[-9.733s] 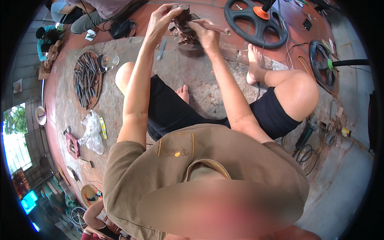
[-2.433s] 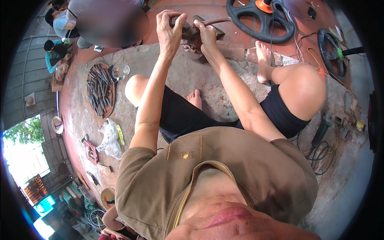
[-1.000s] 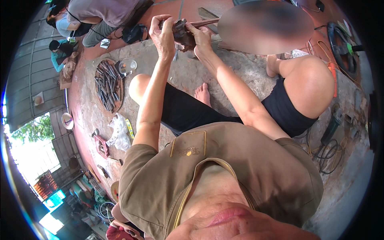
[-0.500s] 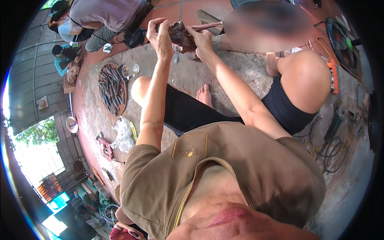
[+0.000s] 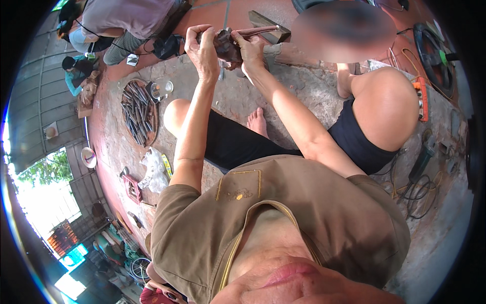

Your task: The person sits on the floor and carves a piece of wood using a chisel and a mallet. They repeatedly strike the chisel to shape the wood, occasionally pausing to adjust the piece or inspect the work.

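I hold up a dark brown carved piece, apparently wood, at the far side in front of me. My left hand is closed on its left side with the fingers bent. My right hand grips the right side, its thumb on the upper edge. A thin reddish-brown rod sticks out to the right above that hand; whether it belongs to the piece or is a separate tool, I cannot tell. The fingers hide part of the piece.
A round tray of several chisel-like tools lies left, beside a clear cup. Nearer are a plastic bag and a pink basket. A corded power tool lies right. A wooden block is beyond my hands. Other people sit far left.
The view has shifted slightly. My right thumb has moved a little left along the top of the carved piece, and both hands keep their hold on it.
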`<state>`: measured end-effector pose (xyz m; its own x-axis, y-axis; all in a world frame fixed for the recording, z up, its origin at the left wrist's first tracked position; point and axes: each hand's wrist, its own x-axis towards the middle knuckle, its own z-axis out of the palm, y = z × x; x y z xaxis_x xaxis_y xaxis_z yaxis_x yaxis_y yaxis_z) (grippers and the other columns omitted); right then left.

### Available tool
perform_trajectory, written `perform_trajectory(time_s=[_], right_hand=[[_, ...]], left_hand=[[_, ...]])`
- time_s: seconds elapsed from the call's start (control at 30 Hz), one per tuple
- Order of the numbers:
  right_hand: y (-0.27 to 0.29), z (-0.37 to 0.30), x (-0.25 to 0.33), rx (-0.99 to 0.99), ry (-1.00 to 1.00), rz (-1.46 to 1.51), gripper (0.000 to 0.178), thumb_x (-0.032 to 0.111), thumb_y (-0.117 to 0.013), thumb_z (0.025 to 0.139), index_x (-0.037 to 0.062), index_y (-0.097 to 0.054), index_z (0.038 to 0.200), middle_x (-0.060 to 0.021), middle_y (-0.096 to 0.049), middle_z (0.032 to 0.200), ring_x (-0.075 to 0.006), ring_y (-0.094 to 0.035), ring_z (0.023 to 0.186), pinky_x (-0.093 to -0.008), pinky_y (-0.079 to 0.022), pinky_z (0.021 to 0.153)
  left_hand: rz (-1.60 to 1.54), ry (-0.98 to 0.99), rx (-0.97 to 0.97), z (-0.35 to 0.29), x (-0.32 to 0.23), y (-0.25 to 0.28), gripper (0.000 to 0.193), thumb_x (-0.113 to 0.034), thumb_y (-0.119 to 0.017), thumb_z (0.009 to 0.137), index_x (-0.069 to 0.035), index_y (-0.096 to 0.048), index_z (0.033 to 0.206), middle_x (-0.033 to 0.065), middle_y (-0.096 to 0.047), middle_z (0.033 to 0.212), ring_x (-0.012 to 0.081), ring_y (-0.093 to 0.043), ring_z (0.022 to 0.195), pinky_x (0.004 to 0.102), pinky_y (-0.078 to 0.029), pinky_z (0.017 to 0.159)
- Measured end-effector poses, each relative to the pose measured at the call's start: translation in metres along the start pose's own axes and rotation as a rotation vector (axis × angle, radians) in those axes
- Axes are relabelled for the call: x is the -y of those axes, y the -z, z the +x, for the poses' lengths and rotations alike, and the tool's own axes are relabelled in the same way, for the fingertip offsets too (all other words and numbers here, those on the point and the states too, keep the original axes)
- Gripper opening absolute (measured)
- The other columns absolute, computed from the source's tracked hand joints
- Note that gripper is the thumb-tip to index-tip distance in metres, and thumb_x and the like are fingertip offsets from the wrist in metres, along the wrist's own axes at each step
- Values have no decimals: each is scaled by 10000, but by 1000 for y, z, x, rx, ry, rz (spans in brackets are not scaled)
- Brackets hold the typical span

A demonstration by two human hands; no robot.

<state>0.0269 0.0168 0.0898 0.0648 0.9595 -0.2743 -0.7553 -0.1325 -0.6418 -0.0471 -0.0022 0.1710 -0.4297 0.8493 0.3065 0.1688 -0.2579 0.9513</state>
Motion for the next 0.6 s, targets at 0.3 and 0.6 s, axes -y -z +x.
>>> perform_trajectory(time_s=[0.3, 0.6], right_hand=[[41, 27, -28, -152, 93, -517, 143, 93, -744, 774, -25, -696, 840, -118, -715, 832, -193, -668, 724, -335, -514, 679], [32, 6, 9, 124, -59, -49, 163, 65, -752, 813, -19, -661, 920, -96, -700, 881, -162, -667, 757, -278, -532, 666]], left_hand=[[127, -90, -4, -4, -7, -2, 78, -66, -611, 832, 5, -613, 866, 25, -591, 788, 85, -540, 707, 235, -438, 652], [-5, 35, 21, -4, -9, 2, 92, -66, -615, 840, 9, -610, 893, 27, -608, 766, 81, -554, 670, 227, -451, 642]])
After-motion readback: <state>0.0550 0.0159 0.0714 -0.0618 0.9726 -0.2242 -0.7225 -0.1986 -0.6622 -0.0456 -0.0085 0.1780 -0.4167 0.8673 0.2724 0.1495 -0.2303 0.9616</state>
